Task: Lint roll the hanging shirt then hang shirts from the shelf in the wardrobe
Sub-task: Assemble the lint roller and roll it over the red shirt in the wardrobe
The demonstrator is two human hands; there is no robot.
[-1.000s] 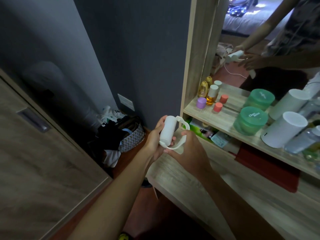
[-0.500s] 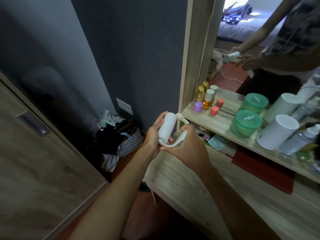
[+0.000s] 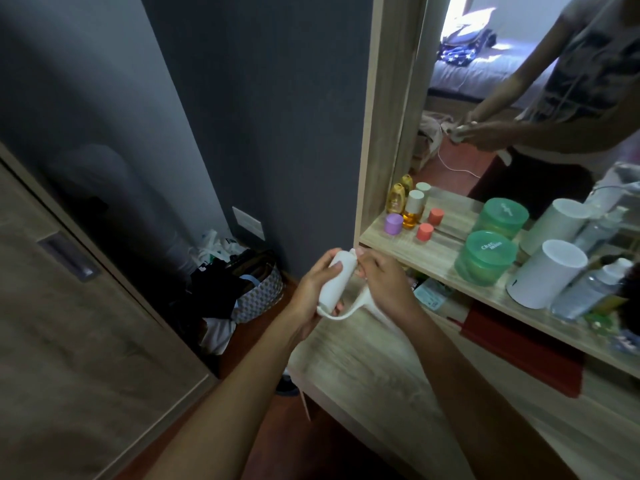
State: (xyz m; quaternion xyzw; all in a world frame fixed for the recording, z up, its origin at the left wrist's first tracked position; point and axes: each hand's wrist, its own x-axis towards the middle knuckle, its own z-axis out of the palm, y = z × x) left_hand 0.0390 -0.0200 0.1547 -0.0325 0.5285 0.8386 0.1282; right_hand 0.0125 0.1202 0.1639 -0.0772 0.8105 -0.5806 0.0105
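White plastic lint roller with a curved loop handle (image 3: 337, 282) sits in both our hands, held in the air just off the front corner of the light wood-grain dresser top (image 3: 353, 362). Our left hand (image 3: 311, 292) wraps the roller's drum, fingers curled round the barrel w/ thumb on the near side. Our right hand (image 3: 384, 282) pinches at the top end of the drum, fingertips at the cap end, the handle loop curving below it. Whether a cover or sheet is being peeled we can't tell, too blurred.

Handling, as we judge it: light, rigid shell, smooth so a bit slippery; the sticky drum shouldn't be gripped bare once exposed. Best hold for rolling is the loop handle, not the barrel. No shirt or open wardrobe in view yet, only the wood-grain wardrobe door with a recessed metal pull (image 3: 65, 258) at left.

Containers: round woven basket w/ grey pattern (image 3: 258, 292) on the floor by the dark grey wall, stuffed w/ dark clothes & white bits spilling over. On the wooden mirror shelf (image 3: 440, 261): green translucent lidded tub (image 3: 485, 258), contents unclear; white cylindrical canister (image 3: 547, 271), opaque; amber bottle w/ white cap (image 3: 412, 209) holding golden liquid; small lilac-capped jar (image 3: 393, 224)
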